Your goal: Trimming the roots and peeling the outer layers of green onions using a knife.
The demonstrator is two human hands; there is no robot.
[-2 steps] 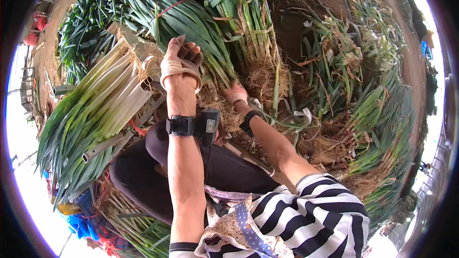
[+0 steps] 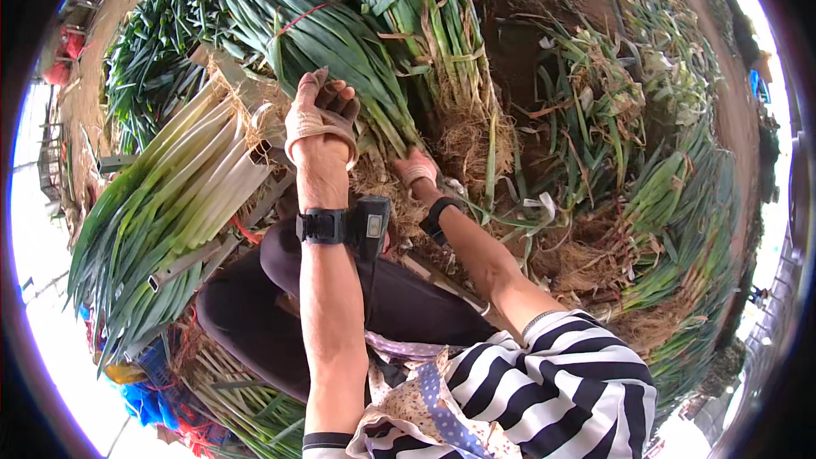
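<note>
My left hand [image 2: 323,115], in a fingerless wrap with darkened fingers, is raised over a red-tied bundle of leeks [image 2: 344,42]. Its thumb stands up and its fingers are loosely curled apart, with nothing visible in them. Lower and to the right, my right hand [image 2: 416,167], also wrapped, closes around the leek stalks near the bundle's root end; its fingertips are partly hidden there. A second tied leek bundle [image 2: 438,25] with bushy brown roots lies just beyond. Trimmed leeks with white stalks [image 2: 191,166] rest on a metal frame [image 2: 183,263] at my left.
Loose leeks and peeled leaves [image 2: 599,89] litter the brown ground on the right. More rooted leeks [image 2: 680,229] are heaped at the far right. Dark green leeks [image 2: 157,59] are piled at the far left. A blue crate [image 2: 157,365] stands low at the left.
My right hand has shifted very slightly left on the stalks. My left hand stays raised in nearly the same place.
</note>
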